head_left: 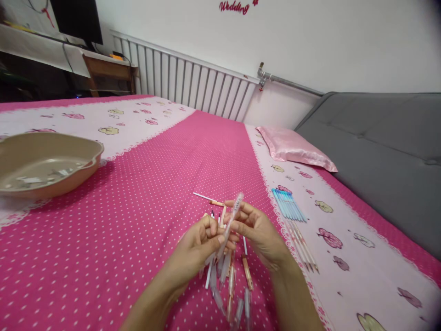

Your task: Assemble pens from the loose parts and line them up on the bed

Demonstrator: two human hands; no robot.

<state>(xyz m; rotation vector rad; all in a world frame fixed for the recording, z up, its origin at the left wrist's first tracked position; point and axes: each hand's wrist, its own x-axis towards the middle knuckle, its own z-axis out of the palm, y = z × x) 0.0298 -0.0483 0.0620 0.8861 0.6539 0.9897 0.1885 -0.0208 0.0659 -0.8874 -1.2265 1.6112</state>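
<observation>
Between both hands is a slim translucent pen barrel (235,208) with small dark print near its upper end, tilted up and to the right. My left hand (203,239) pinches its lower part, fingers curled. My right hand (255,230) has its thumb and fingers closed around the barrel higher up. Beneath the hands, loose pen parts lie on the pink bedspread: clear barrels (247,303), an orange-patterned piece (247,272) and a thin white stick (203,196). Dark-tipped refills (212,214) show just behind my left fingers. My hands hide part of this pile.
On the right lie a row of blue pens (288,204) and several pale pens (303,248). A beige basin (76,179) with small white pieces inside stands at the left. Farther back are a pink pillow (292,147), a grey headboard (379,133) and a radiator (186,73).
</observation>
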